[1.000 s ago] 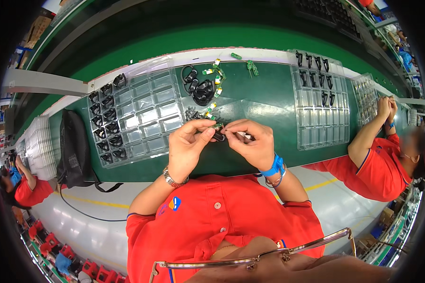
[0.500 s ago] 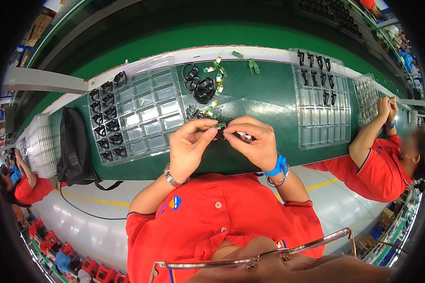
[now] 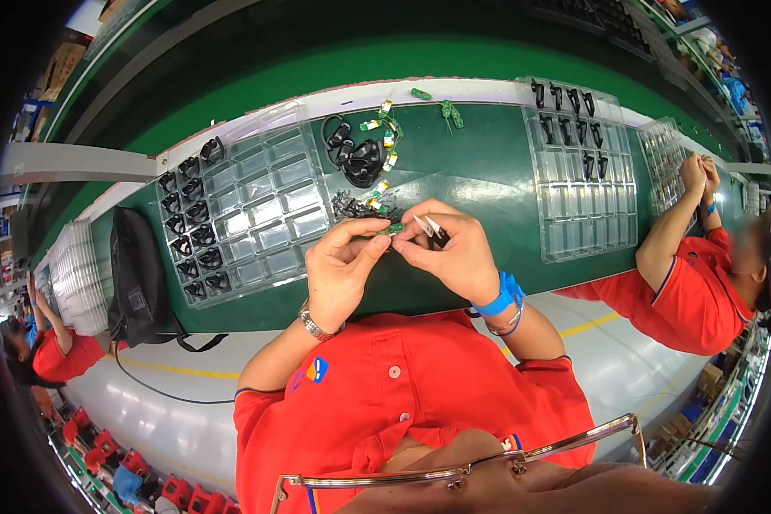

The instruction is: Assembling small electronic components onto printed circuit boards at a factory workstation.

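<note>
A small green circuit board (image 3: 391, 230) is pinched between the thumb and fingertips of my left hand (image 3: 343, 267). My right hand (image 3: 456, 261) is closed, with its thumb and index finger meeting the board's right end. Held in its curled fingers is a small black tool (image 3: 438, 238) with two pale pointed tips; its exact kind is unclear. Whatever lies between the right fingertips is too small to make out. Beyond my hands, a pile of small black parts (image 3: 351, 206) lies on the green table, with more green boards bearing white-and-yellow pieces (image 3: 391, 161) behind it.
Left of my hands, a clear compartment tray (image 3: 270, 201) holds black ear-hook pieces (image 3: 195, 212) in its left columns. Several black ear-hook pieces (image 3: 355, 161) lie beside it. Another clear tray (image 3: 574, 231) at right carries black parts. A black bag (image 3: 137, 274) sits at the left edge. A co-worker (image 3: 690, 291) is at right.
My right hand has turned, so the black tool's two pale tips now point up and away from me. My left hand still holds the board. The view has shifted slightly.
</note>
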### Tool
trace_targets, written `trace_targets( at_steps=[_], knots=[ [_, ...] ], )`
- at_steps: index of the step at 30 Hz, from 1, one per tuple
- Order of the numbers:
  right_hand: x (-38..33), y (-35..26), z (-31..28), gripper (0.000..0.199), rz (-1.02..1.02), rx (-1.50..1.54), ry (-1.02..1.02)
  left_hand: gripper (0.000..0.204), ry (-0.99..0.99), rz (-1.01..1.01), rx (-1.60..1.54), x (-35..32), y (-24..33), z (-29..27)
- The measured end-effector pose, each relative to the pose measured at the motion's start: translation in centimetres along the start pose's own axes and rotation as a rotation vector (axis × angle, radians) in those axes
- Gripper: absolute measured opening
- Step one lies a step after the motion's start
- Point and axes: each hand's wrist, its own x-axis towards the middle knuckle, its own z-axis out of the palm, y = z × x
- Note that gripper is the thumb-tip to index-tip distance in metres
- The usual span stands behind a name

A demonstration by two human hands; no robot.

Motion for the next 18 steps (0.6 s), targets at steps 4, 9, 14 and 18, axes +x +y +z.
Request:
trace_targets(
  at_steps=[4,9,14,18],
  knots=[
    [-0.07,-0.30,0.16,0.010,0.062,0.003,0.006,0.018,-0.018,0.004,-0.025,-0.03,0.02,-0.06],
    [-0.07,-0.27,0.27,0.012,0.041,-0.032,0.028,0.018,-0.033,0.032,-0.023,-0.04,0.07,-0.24],
    [-0.09,-0.01,0.46,0.014,0.013,-0.074,0.058,0.018,-0.027,0.019,-0.029,-0.01,0.10,-0.22],
    [-0.02,-0.25,-0.16,0.014,0.036,-0.081,0.032,0.018,-0.042,-0.008,-0.021,0.03,0.31,-0.21]
  ],
)
